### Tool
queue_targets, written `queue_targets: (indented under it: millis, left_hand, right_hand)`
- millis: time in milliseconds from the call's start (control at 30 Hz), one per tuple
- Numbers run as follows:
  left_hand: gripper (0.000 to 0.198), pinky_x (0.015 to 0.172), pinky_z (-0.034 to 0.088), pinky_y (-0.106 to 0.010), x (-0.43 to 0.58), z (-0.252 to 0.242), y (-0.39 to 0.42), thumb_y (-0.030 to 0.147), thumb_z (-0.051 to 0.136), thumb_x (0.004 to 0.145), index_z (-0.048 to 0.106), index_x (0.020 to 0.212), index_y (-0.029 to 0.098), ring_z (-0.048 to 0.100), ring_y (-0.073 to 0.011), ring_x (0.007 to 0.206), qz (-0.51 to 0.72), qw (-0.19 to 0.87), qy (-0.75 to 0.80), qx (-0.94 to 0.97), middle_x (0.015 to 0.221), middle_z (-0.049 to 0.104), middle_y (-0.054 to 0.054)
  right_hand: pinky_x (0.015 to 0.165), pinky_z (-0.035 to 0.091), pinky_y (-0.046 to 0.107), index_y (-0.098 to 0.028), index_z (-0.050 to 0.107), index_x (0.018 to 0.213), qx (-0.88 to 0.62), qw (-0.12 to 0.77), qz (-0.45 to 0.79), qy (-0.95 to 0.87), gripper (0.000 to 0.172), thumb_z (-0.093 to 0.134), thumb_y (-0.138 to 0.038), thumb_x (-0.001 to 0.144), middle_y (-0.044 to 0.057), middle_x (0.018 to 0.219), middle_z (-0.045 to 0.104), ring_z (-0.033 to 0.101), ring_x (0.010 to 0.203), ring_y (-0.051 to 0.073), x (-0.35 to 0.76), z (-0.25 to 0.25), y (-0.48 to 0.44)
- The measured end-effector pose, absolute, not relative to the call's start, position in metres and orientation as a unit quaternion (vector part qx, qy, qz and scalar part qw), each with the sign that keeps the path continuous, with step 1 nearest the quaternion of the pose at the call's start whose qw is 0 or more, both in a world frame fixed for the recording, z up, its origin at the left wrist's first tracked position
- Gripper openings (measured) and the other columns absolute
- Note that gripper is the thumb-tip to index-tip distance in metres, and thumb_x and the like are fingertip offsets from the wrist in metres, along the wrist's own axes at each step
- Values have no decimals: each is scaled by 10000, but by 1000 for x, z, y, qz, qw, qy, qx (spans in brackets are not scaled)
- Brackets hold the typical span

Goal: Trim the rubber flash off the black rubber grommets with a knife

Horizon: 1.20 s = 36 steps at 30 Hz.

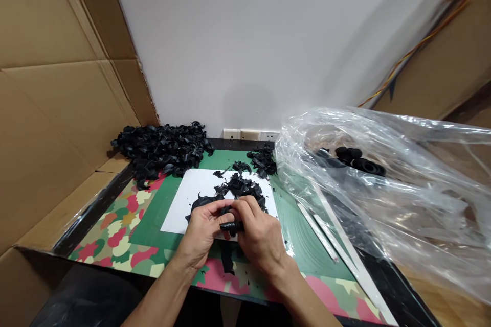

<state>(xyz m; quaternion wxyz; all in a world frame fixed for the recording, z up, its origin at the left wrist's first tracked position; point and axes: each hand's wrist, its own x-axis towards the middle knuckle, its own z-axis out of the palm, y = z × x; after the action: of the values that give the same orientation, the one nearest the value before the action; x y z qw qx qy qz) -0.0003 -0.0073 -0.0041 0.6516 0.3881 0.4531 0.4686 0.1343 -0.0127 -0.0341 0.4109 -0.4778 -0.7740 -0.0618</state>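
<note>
My left hand (205, 227) and my right hand (261, 232) meet over the front of a white sheet (177, 207). Between their fingers is a black rubbery part (233, 226), pinched from both sides; its exact kind is partly hidden by the fingers. Black curled scraps (245, 186) lie on the sheet just beyond my hands. A dark strip (227, 258) shows below my hands at the table's near side.
A big heap of black scraps (164, 148) stands back left, with a smaller pile (264, 160) by the wall sockets (251, 135). At right, a clear plastic bag (383, 209) holds black round parts (360, 161). White strips (318, 232) lie beside it. Cardboard (57, 87) walls the left.
</note>
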Motion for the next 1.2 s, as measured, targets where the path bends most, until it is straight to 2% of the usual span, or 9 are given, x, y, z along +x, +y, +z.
queue_targets:
  millis: [133,267,367,467,633,733,833,1000,1200]
  left_hand:
    - [463,465,449,-199,2,-3,-9,357,852,585,765,965,107,572,-124,572,462,648,455,398,712,706,-65]
    - [406,437,447,-208,7,-1,-10,396,815,608,763,872,93,553,-115,514,509,640,456,353,655,691,-61]
    - [290,393,403,-191,2,1,-6,373,765,658,738,763,104,553,-103,474,600,560,472,322,677,695,-58]
    - [254,404,414,-189,-9,5,-1,342,746,694,731,792,108,581,-103,498,642,500,475,336,769,713,-73]
    - [361,414,451,-215,-15,3,-3,372,760,709,724,940,98,624,-143,574,583,601,444,317,880,708,-113]
    - [359,426,464,-222,-14,1,-6,379,723,757,725,970,89,631,-153,602,563,644,415,311,919,698,-128]
    - [301,424,462,-221,-15,-1,-5,313,661,815,726,994,80,637,-163,612,544,677,391,305,920,696,-138]
    - [270,439,467,-231,-16,-3,-2,163,524,862,720,1013,55,657,-188,635,529,710,369,282,933,704,-164]
    - [316,514,495,-272,-17,-8,-4,110,477,826,702,1036,37,667,-211,681,520,741,339,256,980,710,-185]
  right_hand:
    - [512,435,216,-165,585,958,-451,427,-78,-780,242,400,-44,859,74,840,657,625,621,139,133,-32,-12]
    - [524,431,223,-172,559,928,-447,452,-67,-769,210,394,-55,876,71,809,625,602,624,142,131,-37,-10]
    - [490,399,226,-198,515,825,-474,503,-53,-721,216,378,-36,861,33,717,563,541,560,134,136,-40,-9]
    - [502,410,236,-215,480,791,-508,543,-31,-668,193,395,-56,858,4,670,520,521,550,139,146,-40,-8]
    - [606,461,287,-210,545,852,-536,541,40,-646,160,450,-89,809,37,770,587,586,691,186,162,-38,-5]
    - [668,474,325,-200,607,876,-556,525,95,-637,137,485,-170,823,66,848,596,601,785,219,166,-37,-3]
    - [655,464,322,-204,616,801,-572,523,126,-619,127,514,-265,847,55,822,567,576,745,209,167,-35,-4]
    - [589,430,295,-206,544,669,-574,541,147,-596,236,536,-348,856,23,738,511,512,639,169,166,-28,-8]
    - [657,444,327,-190,655,776,-557,575,205,-562,304,528,-444,881,52,804,567,558,748,204,170,-26,-14]
